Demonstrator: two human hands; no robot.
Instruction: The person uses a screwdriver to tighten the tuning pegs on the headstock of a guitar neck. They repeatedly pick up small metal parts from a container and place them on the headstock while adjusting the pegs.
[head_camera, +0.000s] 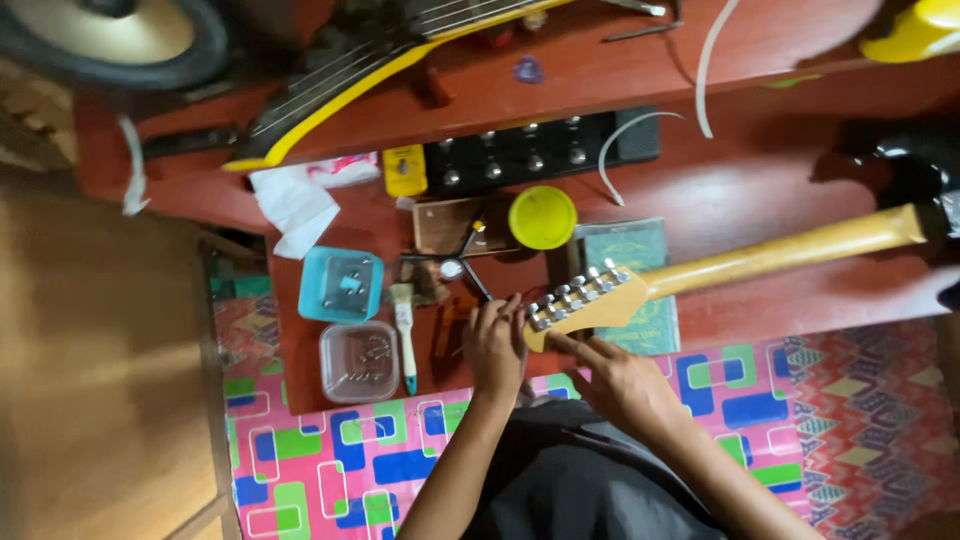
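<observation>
Two hands meet at the guitar headstock: our left hand curls loosely against its end by the tuners, our right hand pinches its lower edge above the red table.

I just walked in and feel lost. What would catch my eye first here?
The guitar headstock at centre, with its row of metal tuners, touched by the left hand and right hand. Its pale neck runs off to the right. Above the headstock lies a bright yellow lid; below, a gaudy patterned mat.
</observation>
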